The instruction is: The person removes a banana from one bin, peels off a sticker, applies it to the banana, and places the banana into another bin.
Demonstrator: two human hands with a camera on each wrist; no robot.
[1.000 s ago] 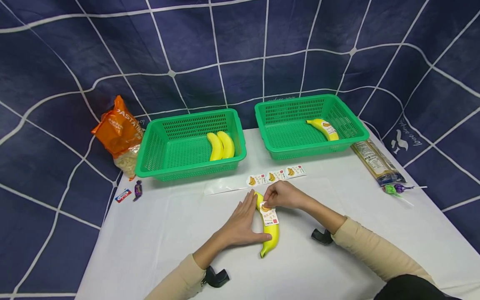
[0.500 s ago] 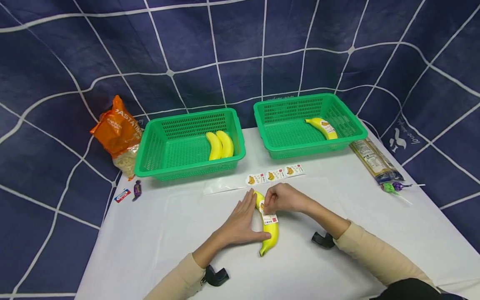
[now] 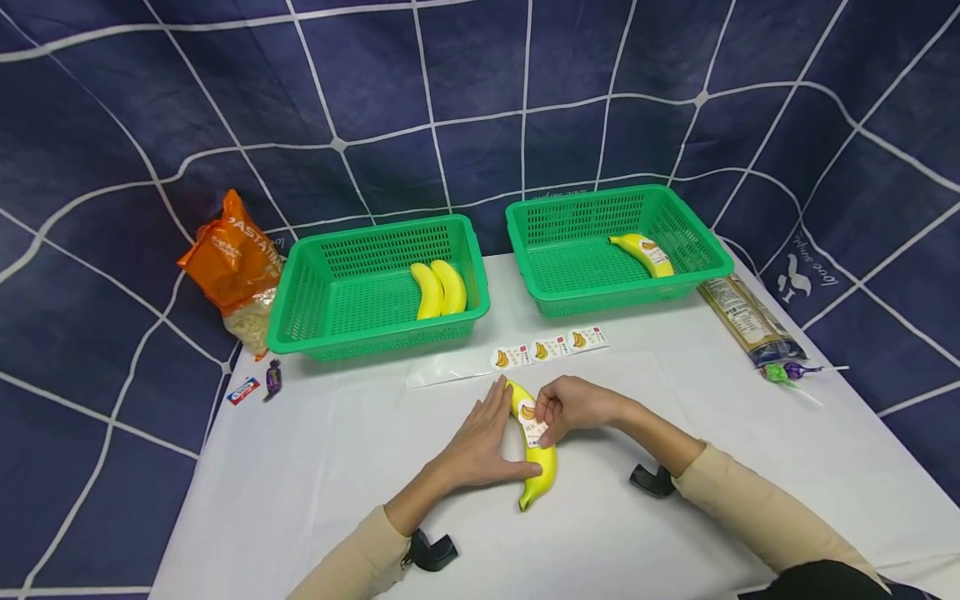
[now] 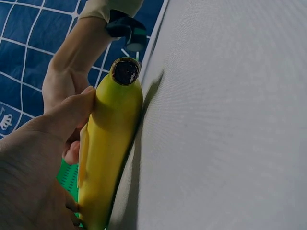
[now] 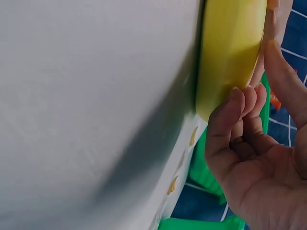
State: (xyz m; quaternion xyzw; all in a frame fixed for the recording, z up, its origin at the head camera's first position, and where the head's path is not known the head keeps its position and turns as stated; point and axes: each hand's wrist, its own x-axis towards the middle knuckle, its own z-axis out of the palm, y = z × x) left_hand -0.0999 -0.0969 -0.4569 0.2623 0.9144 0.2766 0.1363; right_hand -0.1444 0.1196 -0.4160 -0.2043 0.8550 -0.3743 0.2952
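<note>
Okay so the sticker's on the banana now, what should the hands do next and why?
Probably smooth the sticker flat with the right hand. Its fingertips rest on the label, and the left hand braces the banana on the table, so it should not roll.

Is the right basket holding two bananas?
No, the right basket holds one labelled banana; the pair of bananas lies in the left basket.

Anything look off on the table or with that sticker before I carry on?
Nothing spilled or damaged. The sticker on the banana lies slightly slanted across the fruit, with the right hand pressing it and the left hand steadying the banana. Three spare stickers lie in a row beyond it.
</note>
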